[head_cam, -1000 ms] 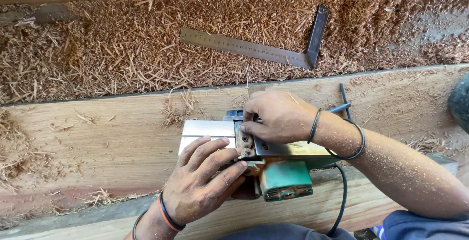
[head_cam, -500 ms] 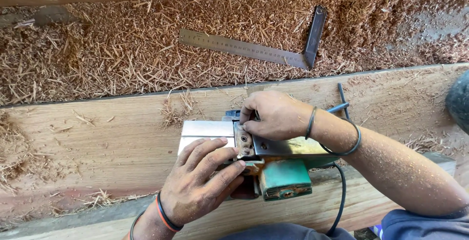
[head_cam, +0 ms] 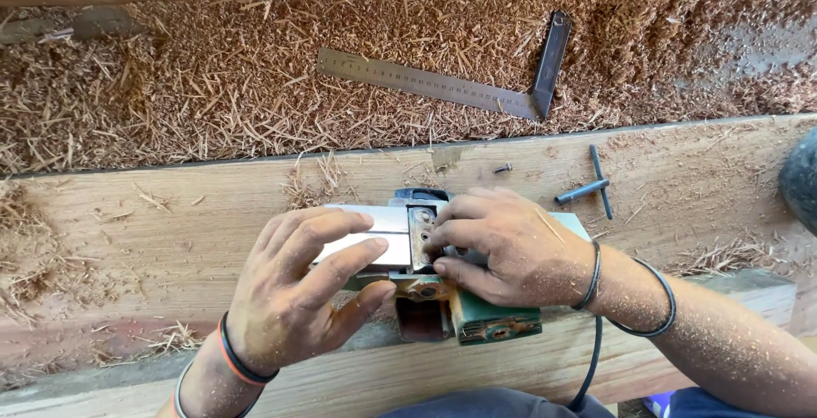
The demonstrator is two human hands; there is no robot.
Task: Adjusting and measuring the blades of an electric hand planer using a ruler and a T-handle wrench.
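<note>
My left hand (head_cam: 294,294) comes up from the near edge, palm down, fingers (head_cam: 328,232) spread and stretched toward the far right, thumb angled out to the right. Its wrist wears dark bands with an orange stripe. My right hand (head_cam: 511,248) enters from the right, forearm running off toward the near right corner, dusted with fine shavings. Its fingers curl leftward, fingertips (head_cam: 438,239) bunched and pressing down, close beside the left fingertips. Two thin dark bangles circle the right wrist.
</note>
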